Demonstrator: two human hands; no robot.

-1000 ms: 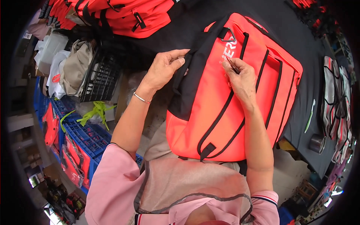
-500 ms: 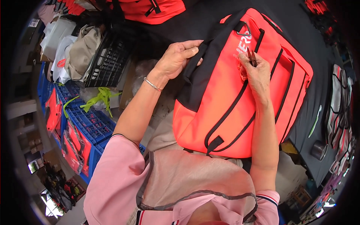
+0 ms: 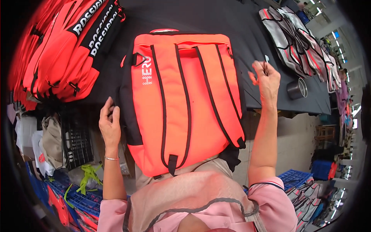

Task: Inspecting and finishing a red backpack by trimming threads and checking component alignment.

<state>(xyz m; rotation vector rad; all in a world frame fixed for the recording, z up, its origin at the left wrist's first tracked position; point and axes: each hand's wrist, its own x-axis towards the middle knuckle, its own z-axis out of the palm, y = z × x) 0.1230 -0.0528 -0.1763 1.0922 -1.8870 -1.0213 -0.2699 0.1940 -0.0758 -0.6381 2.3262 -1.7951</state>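
A bright orange-red backpack (image 3: 176, 108) with black edging lies before me, its two shoulder straps facing up. Its upper part rests on the dark-covered table, and its lower end comes over my lap. My left hand (image 3: 110, 123) is beside the black left side panel (image 3: 131, 104), apart from it, with fingers loosely bent and nothing in them. Off the pack's right side, my right hand (image 3: 267, 83) is raised with its fingers closed round a pair of small dark thread snips (image 3: 266, 70). Most of the snips is hidden by the fingers; the blades showed half a second ago.
Several orange-red bags (image 3: 62, 54) are piled on the table's left. A metal cup (image 3: 296, 89) stands near the right table edge. Beyond it lie grey strapped pieces with black edging (image 3: 293, 42). A black crate (image 3: 77, 143) and blue crates (image 3: 83, 197) stand low at left.
The view has swung right and the backpack now lies straighter before me. My left hand has let go of its black side. My right hand has moved off the straps to the right with the snips.
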